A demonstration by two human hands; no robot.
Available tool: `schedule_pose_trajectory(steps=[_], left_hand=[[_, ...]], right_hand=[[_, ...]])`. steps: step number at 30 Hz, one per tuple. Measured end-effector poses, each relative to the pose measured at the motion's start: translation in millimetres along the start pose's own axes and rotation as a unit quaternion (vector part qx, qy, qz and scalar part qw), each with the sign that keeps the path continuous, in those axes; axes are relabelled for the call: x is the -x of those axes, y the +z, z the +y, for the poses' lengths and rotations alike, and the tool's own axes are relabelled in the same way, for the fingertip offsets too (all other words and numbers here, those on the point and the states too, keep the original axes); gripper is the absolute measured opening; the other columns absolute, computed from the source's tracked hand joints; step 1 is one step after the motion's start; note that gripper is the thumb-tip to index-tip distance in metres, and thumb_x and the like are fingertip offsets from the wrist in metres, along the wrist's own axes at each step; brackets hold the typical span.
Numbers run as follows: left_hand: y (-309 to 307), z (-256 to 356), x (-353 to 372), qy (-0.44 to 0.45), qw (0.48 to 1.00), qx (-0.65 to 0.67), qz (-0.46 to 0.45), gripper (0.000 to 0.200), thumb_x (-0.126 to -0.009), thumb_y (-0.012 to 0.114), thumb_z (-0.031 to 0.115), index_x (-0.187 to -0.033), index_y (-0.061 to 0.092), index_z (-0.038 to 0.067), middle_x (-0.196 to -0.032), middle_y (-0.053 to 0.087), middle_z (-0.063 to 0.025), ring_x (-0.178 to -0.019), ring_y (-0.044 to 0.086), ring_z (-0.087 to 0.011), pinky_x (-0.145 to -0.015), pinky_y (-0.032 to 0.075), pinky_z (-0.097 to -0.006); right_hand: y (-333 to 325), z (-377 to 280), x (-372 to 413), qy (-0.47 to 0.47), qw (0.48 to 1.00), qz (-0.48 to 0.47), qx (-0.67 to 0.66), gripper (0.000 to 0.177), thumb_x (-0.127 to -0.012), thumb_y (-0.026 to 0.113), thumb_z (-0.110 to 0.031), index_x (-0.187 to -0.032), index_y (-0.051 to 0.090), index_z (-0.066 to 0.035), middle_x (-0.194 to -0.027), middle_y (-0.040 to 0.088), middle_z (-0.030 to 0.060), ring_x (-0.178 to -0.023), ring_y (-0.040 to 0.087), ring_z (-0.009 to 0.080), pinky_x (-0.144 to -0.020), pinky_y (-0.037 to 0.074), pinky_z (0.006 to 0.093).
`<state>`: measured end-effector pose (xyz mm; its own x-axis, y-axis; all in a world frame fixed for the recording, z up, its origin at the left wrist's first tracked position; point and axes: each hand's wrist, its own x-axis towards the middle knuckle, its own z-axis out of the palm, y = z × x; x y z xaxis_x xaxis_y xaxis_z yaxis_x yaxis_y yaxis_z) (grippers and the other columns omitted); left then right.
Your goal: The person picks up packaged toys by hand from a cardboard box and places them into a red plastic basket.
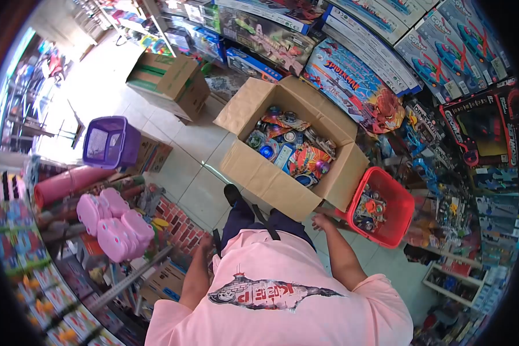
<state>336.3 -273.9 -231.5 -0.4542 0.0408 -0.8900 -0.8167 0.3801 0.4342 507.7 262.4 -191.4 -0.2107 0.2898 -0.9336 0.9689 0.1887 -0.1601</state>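
My right hand (321,222) hangs below the near corner of an open cardboard box (271,179), beside a red plastic basket (395,222). Its fingers look loosely apart, with nothing visible in them. My left hand (205,241) is low at my left side, near a brick-patterned sheet (181,226); its fingers are too small and blurred to read. Inside the cardboard box lie many small packaged toys (291,144), some in colourful wrappers, with a round blue piece among them. More small toys (370,210) lie in the red basket.
Boxed toys, including a Spiderman box (354,83), crowd the shelves ahead and right. A taped carton (170,83) and a purple basket (105,142) stand at the left, with pink plastic cases (118,225) nearer me. Tiled floor (196,141) runs between them.
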Motion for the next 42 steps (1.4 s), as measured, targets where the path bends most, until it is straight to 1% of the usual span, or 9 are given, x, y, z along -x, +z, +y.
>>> schedule_pose_trajectory(steps=[5, 7, 16, 19, 21, 25, 26, 34, 42], left_hand=[[-49.8, 121.8, -63.7, 0.024, 0.995, -0.096, -0.007, 0.029, -0.094, 0.058, 0.025, -0.107, 0.062, -0.001, -0.087, 0.069, -0.0131, -0.061, 0.066, -0.0227, -0.052, 0.049, -0.0338], [-58.3, 161.9, -89.6, 0.093, 0.986, -0.134, -0.012, 0.031, -0.095, 0.058, 0.027, -0.107, 0.062, -0.001, -0.086, 0.069, -0.0114, -0.062, 0.066, -0.0202, -0.053, 0.047, -0.0319], [7.0, 384.1, -50.6, 0.389, 0.913, -0.122, -0.031, 0.027, -0.099, 0.053, 0.025, -0.113, 0.062, 0.003, -0.095, 0.068, -0.0073, -0.074, 0.066, -0.0154, -0.065, 0.048, -0.0283], [47.7, 443.5, 6.8, 0.44, 0.889, -0.119, -0.042, 0.025, -0.099, 0.054, 0.022, -0.113, 0.061, 0.003, -0.101, 0.064, -0.0074, -0.087, 0.063, -0.0159, -0.075, 0.049, -0.0293], [78.2, 473.1, 44.3, 0.568, 0.798, -0.196, -0.045, 0.019, -0.096, 0.057, 0.015, -0.111, 0.06, 0.004, -0.11, 0.059, -0.0094, -0.101, 0.058, -0.0183, -0.083, 0.047, -0.0312], [137.8, 501.3, 80.8, 0.67, 0.69, -0.249, -0.116, 0.027, -0.084, 0.057, -0.001, -0.111, 0.06, 0.002, -0.115, 0.055, -0.0128, -0.113, 0.055, -0.0274, -0.093, 0.044, -0.0354], [153.5, 505.7, 97.7, 0.627, 0.722, -0.248, -0.158, 0.03, -0.083, 0.057, -0.001, -0.113, 0.061, 0.002, -0.12, 0.055, -0.0132, -0.116, 0.054, -0.0268, -0.096, 0.044, -0.0355], [248.0, 499.2, 11.2, 0.504, 0.742, -0.337, -0.286, 0.032, -0.094, 0.055, 0.012, -0.124, 0.058, -0.001, -0.132, 0.053, -0.0198, -0.126, 0.05, -0.0342, -0.104, 0.04, -0.0388], [284.3, 482.5, -59.2, 0.561, 0.605, -0.51, -0.244, 0.044, -0.097, 0.052, 0.021, -0.134, 0.052, -0.002, -0.141, 0.049, -0.0239, -0.136, 0.04, -0.0374, -0.115, 0.03, -0.0421]], right_hand=[[7.9, -58.8, 53.3, -0.075, 0.991, 0.093, -0.057, 0.041, -0.088, 0.058, -0.027, -0.118, 0.061, 0.002, -0.106, 0.071, 0.0176, -0.075, 0.072, 0.0267, -0.066, 0.057, 0.04], [8.1, -61.2, 70.6, -0.249, 0.954, 0.168, 0.014, 0.042, -0.087, 0.06, -0.027, -0.114, 0.062, 0.005, -0.105, 0.07, 0.0217, -0.073, 0.071, 0.0303, -0.071, 0.056, 0.0428], [-62.9, -97.6, 181.6, -0.047, 0.995, 0.039, -0.078, 0.035, -0.093, 0.059, -0.033, -0.102, 0.068, 0.0, -0.083, 0.073, 0.0118, -0.081, 0.071, 0.0201, -0.076, 0.053, 0.0357], [-102.3, -116.2, 195.3, -0.075, 0.985, -0.116, -0.102, 0.037, -0.099, 0.054, -0.036, -0.103, 0.068, -0.002, -0.088, 0.073, 0.0054, -0.082, 0.069, 0.015, -0.074, 0.053, 0.0322], [-117.7, -142.2, 201.2, -0.135, 0.976, -0.069, -0.154, 0.037, -0.1, 0.053, -0.036, -0.106, 0.068, -0.003, -0.09, 0.072, 0.0047, -0.082, 0.069, 0.0144, -0.075, 0.053, 0.0314], [-123.9, -198.8, 149.3, -0.34, 0.858, 0.122, -0.366, 0.033, -0.099, 0.057, -0.033, -0.109, 0.064, -0.002, -0.094, 0.071, 0.0043, -0.081, 0.068, 0.0106, -0.069, 0.05, 0.0244], [-127.3, -217.4, 141.6, -0.341, 0.856, 0.119, -0.37, 0.033, -0.099, 0.057, -0.033, -0.109, 0.064, -0.002, -0.094, 0.071, 0.0043, -0.081, 0.068, 0.0106, -0.069, 0.05, 0.0244], [-119.0, -321.5, 38.5, -0.166, 0.85, 0.087, -0.493, 0.04, -0.101, 0.05, -0.03, -0.127, 0.051, 0.0, -0.102, 0.071, 0.0149, -0.068, 0.072, 0.0255, -0.051, 0.056, 0.0313], [-103.3, -348.0, 23.1, -0.118, 0.777, 0.195, -0.587, 0.023, -0.097, 0.052, -0.017, -0.107, 0.06, 0.002, -0.082, 0.071, 0.0135, -0.055, 0.068, 0.0233, -0.046, 0.053, 0.0311]])
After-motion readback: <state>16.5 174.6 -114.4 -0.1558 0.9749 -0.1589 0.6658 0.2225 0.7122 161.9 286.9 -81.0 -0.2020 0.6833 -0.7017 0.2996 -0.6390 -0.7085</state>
